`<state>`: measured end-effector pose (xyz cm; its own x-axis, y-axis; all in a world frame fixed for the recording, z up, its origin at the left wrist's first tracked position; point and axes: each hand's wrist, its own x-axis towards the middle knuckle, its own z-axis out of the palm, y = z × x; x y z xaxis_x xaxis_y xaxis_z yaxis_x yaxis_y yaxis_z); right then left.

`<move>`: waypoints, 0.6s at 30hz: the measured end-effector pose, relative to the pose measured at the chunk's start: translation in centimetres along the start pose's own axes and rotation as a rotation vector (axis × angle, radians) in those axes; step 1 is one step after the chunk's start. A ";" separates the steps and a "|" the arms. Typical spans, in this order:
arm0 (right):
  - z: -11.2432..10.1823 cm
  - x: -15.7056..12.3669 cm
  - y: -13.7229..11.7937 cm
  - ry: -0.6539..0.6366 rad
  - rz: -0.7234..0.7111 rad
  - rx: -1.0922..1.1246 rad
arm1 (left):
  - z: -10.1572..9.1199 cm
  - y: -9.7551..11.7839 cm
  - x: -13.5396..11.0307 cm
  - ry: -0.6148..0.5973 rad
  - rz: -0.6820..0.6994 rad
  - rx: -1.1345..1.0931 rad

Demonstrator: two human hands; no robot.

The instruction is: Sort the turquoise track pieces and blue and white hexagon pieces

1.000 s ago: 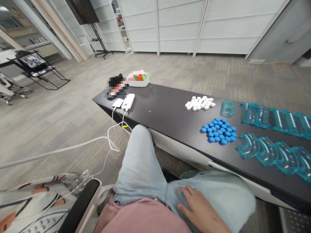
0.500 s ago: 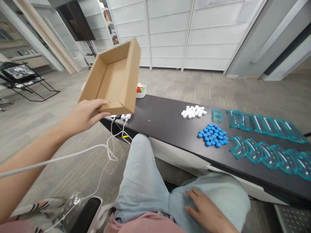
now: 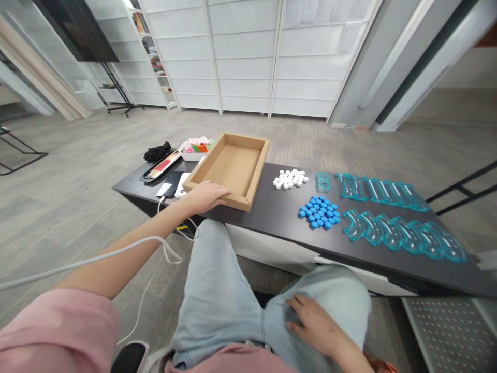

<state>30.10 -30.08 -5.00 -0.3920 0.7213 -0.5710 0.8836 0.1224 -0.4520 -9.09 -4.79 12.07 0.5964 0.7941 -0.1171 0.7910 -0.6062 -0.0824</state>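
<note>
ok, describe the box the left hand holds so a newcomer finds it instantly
On the long dark table, look left of the white hexagons and blue hexagons. The shallow, empty cardboard tray sits there, the left hand holding its near rim. It is the only brown box there.

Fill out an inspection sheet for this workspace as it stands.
Surface: dark table, long and narrow.
Job's things: cardboard box, open-topped, flat on the table. To its right are white hexagon pieces, blue hexagon pieces and teal curved pieces in two rows.
Clutter: black cloth, tray of red sticks, white tub of coloured bits, phone and power bank, all at the left end.
Hands: left hand grips the box's near rim; right hand lies flat and open on the thigh.
Cables: white cable hangs below the devices and trails off left.
Surroundings: white panelled wall, dark screen on a stand, grey floor.
</note>
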 end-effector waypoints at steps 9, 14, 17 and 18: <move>-0.3 0.2 0.4 -0.053 0.016 0.010 | 2.0 0.9 1.3 -0.045 0.008 -0.050; -0.1 0.2 0.7 -0.047 -0.001 0.020 | 2.6 1.3 1.2 -0.049 -0.016 -0.080; 0.1 0.2 0.9 -0.041 -0.003 0.025 | 3.2 1.3 1.2 -0.063 -0.032 -0.109; 0.1 0.1 0.9 -0.042 -0.002 0.026 | 3.4 1.2 1.2 -0.068 -0.032 -0.142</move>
<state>30.82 -29.97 -5.58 -0.4050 0.6918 -0.5978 0.8759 0.1061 -0.4707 -7.88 -4.70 8.50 0.5636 0.8054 -0.1833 0.8238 -0.5644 0.0529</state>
